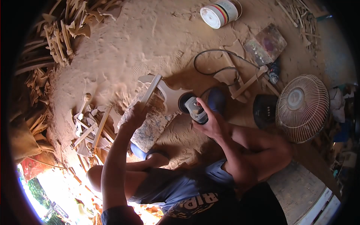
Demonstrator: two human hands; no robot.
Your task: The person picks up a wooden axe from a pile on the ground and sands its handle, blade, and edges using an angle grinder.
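Note:
My left hand (135,115) is closed around the near end of a pale wooden bar (152,89). A flat wooden piece with curved edges (171,98) extends to the right from beside the bar; I cannot tell whether the two are joined. Beneath them lies a rough, dusty block (150,131). In my right hand (213,123) is a grey angle grinder (195,108), gripped round its body. Its dark round disc (185,102) meets the right end of the curved piece, and the contact itself is hidden.
Wooden offcuts (95,127) are heaped at left, with more pieces (63,37) stacked beyond. A black cord (210,50) loops across the sandy floor past wooden parts (249,82). A fan (303,107) stands at right. A stained box (266,43) and white bucket (221,14) lie farther off.

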